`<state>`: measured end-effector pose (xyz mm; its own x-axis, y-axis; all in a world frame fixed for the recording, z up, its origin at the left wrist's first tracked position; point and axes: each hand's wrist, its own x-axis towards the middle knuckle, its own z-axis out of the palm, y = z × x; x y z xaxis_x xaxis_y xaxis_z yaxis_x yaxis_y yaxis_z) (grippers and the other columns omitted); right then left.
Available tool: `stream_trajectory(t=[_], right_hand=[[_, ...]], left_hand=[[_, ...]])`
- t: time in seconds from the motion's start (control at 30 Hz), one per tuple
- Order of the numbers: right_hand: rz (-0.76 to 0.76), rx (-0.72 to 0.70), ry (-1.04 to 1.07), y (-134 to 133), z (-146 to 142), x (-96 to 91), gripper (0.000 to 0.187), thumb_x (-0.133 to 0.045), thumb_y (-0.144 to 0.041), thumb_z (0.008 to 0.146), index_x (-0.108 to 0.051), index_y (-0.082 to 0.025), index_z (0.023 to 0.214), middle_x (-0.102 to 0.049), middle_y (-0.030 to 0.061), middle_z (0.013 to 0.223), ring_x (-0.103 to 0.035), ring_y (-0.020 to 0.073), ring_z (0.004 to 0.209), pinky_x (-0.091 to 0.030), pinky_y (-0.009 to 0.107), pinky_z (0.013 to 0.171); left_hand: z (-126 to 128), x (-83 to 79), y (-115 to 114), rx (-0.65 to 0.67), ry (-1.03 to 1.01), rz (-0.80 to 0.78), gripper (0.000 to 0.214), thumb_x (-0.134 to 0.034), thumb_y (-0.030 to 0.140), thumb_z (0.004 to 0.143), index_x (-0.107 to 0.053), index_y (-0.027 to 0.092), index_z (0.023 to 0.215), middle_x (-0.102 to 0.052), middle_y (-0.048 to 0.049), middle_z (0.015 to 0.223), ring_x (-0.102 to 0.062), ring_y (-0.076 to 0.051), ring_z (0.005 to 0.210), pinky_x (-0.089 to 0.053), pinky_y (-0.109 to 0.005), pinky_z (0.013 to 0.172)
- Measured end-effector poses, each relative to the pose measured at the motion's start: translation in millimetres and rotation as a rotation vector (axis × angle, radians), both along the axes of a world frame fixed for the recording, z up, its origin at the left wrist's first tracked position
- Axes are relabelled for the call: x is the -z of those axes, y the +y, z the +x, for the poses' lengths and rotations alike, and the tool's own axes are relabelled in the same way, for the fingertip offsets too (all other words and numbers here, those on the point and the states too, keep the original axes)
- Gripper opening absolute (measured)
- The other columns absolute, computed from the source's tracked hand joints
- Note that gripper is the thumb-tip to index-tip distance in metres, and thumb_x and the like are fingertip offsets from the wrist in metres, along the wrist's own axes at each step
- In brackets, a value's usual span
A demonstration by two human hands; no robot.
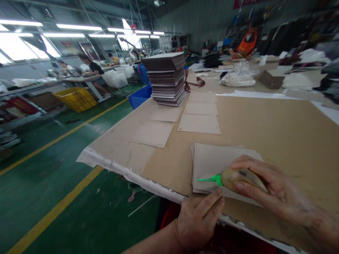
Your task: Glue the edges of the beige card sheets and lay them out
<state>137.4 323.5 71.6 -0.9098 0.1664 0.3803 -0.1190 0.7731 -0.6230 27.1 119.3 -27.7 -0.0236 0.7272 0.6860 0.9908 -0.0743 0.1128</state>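
My right hand (275,187) is wrapped round a yellowish squeeze glue bottle (238,178), smudged with dark marks. Its thin green nozzle (209,179) points left, over the near-left part of a small stack of beige card sheets (217,155). At the table's front edge rests my left hand (198,218), fingers stretched out, with the fingertips at the near edge of the stack. It holds nothing that I can see. Whether the nozzle tip touches the top sheet I cannot tell.
Single beige sheets (200,123) lie in two rows beyond the stack on the brown-covered table (270,130). A tall pile of dark-edged boards (166,79) stands at the table's left side. Across the table is a person in an orange apron (246,44). A blue bin (140,96) sits beside the table.
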Motion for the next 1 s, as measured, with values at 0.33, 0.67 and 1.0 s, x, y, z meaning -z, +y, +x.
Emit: stream_trajectory(t=[0.33, 0.67, 1.0], right_hand=[[0.138, -0.113, -0.051, 0.0, -3.3, -15.0, 0.02, -0.056, -0.037, 0.101, -0.058, -0.031, 0.12, -0.064, 0.0021, 0.113, -0.064, 0.0216, 0.097, -0.053, 0.029, 0.075], [0.244, -0.147, -0.065, 1.1, -25.5, -31.4, 0.019, -0.05, -0.04, 0.105, -0.061, -0.026, 0.106, -0.062, 0.0029, 0.097, -0.061, 0.0197, 0.084, -0.047, 0.031, 0.069], [0.322, -0.004, -0.078, 23.4, -51.6, -26.8, 0.025, -0.047, -0.045, 0.102, -0.06, -0.024, 0.103, -0.063, 0.0021, 0.096, -0.061, 0.0203, 0.081, -0.044, 0.034, 0.069]], left_hand=[[2.4, -3.2, 0.6, -0.044, -0.017, -0.005, 0.031, -0.045, 0.015, 0.094, -0.067, 0.012, 0.116, -0.073, -0.0064, 0.119, -0.071, -0.015, 0.099, -0.061, -0.026, 0.072], [1.4, 0.9, 4.0, -0.005, -0.048, -0.027, 0.033, -0.045, 0.014, 0.091, -0.065, 0.009, 0.117, -0.072, -0.0106, 0.121, -0.071, -0.016, 0.1, -0.062, -0.025, 0.075], [-1.4, 5.0, 9.8, 0.026, -0.09, 0.107, 0.033, -0.049, 0.014, 0.087, -0.068, 0.007, 0.113, -0.075, -0.012, 0.113, -0.074, -0.018, 0.084, -0.062, -0.025, 0.067]])
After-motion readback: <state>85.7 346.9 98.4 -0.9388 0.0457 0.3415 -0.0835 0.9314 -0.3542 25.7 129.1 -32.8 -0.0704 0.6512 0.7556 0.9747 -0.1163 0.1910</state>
